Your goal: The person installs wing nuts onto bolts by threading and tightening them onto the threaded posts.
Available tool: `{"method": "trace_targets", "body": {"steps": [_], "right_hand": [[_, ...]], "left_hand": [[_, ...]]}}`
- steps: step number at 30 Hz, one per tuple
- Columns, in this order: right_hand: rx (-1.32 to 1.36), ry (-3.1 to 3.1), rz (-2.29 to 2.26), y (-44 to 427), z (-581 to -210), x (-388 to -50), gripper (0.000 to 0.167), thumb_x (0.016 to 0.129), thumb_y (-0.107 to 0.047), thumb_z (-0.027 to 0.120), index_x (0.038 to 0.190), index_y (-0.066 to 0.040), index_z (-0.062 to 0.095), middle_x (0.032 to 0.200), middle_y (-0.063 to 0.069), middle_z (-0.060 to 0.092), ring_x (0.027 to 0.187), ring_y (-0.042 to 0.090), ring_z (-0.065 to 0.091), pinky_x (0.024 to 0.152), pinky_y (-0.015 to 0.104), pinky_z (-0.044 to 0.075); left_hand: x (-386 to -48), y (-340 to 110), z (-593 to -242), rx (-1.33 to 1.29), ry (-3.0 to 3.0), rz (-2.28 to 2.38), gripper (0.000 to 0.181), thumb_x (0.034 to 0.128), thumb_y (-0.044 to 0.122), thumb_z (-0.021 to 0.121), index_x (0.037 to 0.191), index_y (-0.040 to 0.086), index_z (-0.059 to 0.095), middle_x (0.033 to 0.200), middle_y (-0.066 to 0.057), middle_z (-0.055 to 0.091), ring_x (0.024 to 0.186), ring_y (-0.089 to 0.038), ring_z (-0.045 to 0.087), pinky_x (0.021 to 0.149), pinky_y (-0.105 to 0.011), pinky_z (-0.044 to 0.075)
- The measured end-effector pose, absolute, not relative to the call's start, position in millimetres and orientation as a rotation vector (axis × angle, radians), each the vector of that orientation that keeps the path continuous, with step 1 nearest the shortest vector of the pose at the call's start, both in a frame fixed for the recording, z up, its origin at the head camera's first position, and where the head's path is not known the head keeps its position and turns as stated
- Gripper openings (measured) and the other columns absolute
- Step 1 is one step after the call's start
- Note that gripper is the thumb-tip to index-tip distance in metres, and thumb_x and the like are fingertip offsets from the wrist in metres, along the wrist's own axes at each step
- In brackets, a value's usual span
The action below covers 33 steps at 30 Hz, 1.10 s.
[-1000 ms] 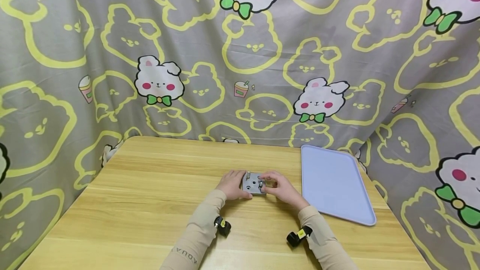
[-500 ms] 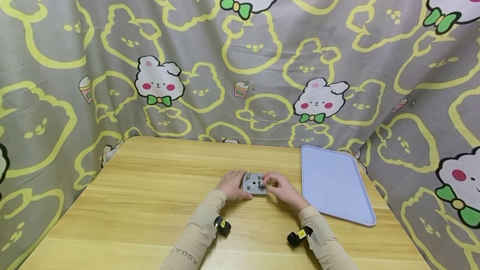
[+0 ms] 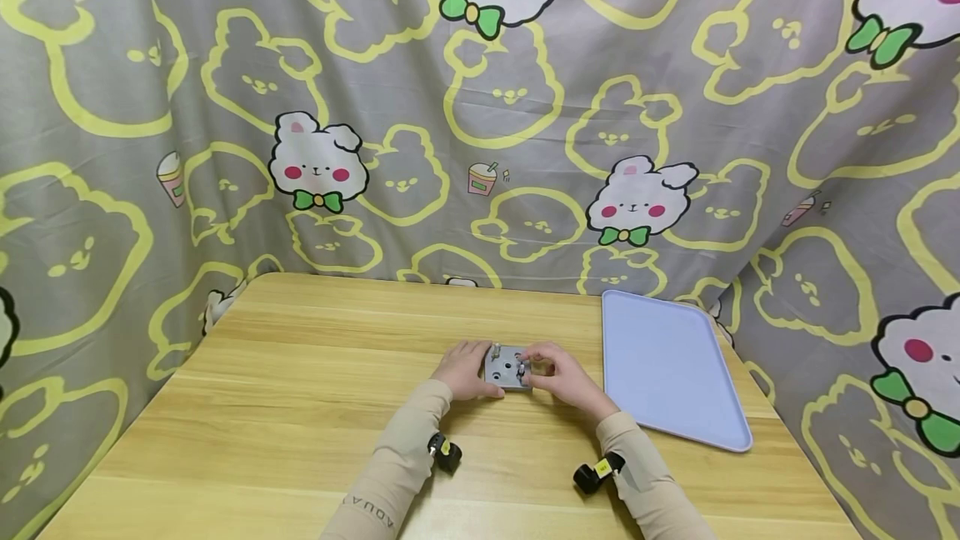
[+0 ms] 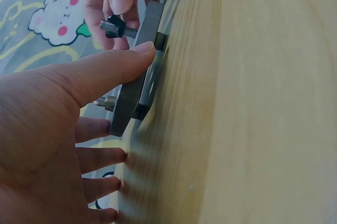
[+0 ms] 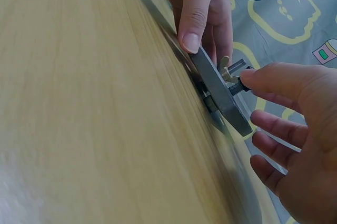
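Observation:
A square grey metal plate (image 3: 508, 378) with several holes lies flat just above the tabletop, raised on short dark feet. My left hand (image 3: 460, 369) grips its left side, thumb (image 4: 116, 66) against the near edge. Two threaded bolts stand up from the plate. On one, a dark wing nut (image 4: 112, 26) sits near the top; my right hand (image 3: 568, 379) pinches it between thumb and index finger, other fingers spread apart. A brass-coloured wing nut (image 5: 225, 71) is on the other bolt, close to my left hand.
A pale lilac tray (image 3: 667, 365) lies on the wooden table (image 3: 300, 407) to the right of my right hand. Behind the table hangs a grey patterned curtain (image 3: 420, 98). Each wrist wears a small black camera (image 3: 592, 477).
My right thumb and fingers have shifted slightly around the dark wing nut, drawing together half a second ago and spreading again now. The left hand and the plate stay in place.

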State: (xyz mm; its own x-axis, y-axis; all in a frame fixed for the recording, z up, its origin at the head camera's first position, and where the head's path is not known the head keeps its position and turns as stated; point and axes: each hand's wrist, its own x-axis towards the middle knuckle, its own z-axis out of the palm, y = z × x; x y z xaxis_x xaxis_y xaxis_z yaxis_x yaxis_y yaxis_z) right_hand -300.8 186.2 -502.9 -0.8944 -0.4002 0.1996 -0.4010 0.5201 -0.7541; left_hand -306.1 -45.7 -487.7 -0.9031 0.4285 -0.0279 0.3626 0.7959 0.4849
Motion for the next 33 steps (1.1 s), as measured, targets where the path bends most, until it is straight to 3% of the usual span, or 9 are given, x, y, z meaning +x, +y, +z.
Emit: {"method": "trace_targets", "body": {"steps": [8,16,19,26,33], "right_hand": [[0.675,-2.690,1.433,185.3,-503.1,-299.5,0.013,0.087,-0.002,0.063,0.100,-0.006,0.066,0.125,0.019,0.061,0.114,0.037,0.055,0.085,0.041,0.049],[0.661,-2.722,1.381,184.8,-504.1,-300.9,0.005,0.086,-0.009,0.067,0.088,-0.011,0.064,0.123,0.013,0.063,0.111,0.029,0.056,0.079,0.026,0.046],[0.656,-2.731,1.377,184.9,-504.2,-301.1,0.009,0.085,-0.012,0.071,0.091,-0.014,0.064,0.121,0.011,0.063,0.108,0.026,0.056,0.078,0.025,0.046],[0.709,-2.729,1.353,186.3,-503.4,-300.7,0.035,0.086,-0.022,0.073,0.118,-0.010,0.065,0.122,0.012,0.062,0.107,0.028,0.057,0.079,0.027,0.049],[0.706,-2.703,1.382,185.5,-503.4,-301.0,0.017,0.087,-0.010,0.069,0.103,-0.010,0.068,0.123,0.015,0.062,0.109,0.032,0.057,0.080,0.030,0.048]], "left_hand": [[-306.2,-45.1,-488.5,0.635,2.855,0.725,0.094,0.0748,0.047,0.079,0.148,0.005,0.037,0.151,-0.015,0.042,0.143,-0.039,0.033,0.121,-0.053,0.022],[-305.7,-44.8,-488.3,0.637,2.854,0.737,0.094,0.0742,0.046,0.080,0.148,0.005,0.037,0.151,-0.015,0.043,0.143,-0.039,0.034,0.121,-0.053,0.022],[-305.3,-45.0,-488.1,0.638,2.857,0.736,0.094,0.0742,0.046,0.080,0.148,0.005,0.038,0.151,-0.015,0.044,0.143,-0.038,0.034,0.121,-0.053,0.023],[-305.7,-45.4,-486.8,0.641,2.858,0.732,0.094,0.0744,0.047,0.079,0.148,0.005,0.038,0.151,-0.015,0.043,0.142,-0.039,0.034,0.121,-0.053,0.023],[-305.5,-45.3,-486.9,0.633,2.855,0.738,0.094,0.0747,0.047,0.079,0.148,0.005,0.037,0.151,-0.015,0.043,0.143,-0.039,0.034,0.121,-0.053,0.022]]}}
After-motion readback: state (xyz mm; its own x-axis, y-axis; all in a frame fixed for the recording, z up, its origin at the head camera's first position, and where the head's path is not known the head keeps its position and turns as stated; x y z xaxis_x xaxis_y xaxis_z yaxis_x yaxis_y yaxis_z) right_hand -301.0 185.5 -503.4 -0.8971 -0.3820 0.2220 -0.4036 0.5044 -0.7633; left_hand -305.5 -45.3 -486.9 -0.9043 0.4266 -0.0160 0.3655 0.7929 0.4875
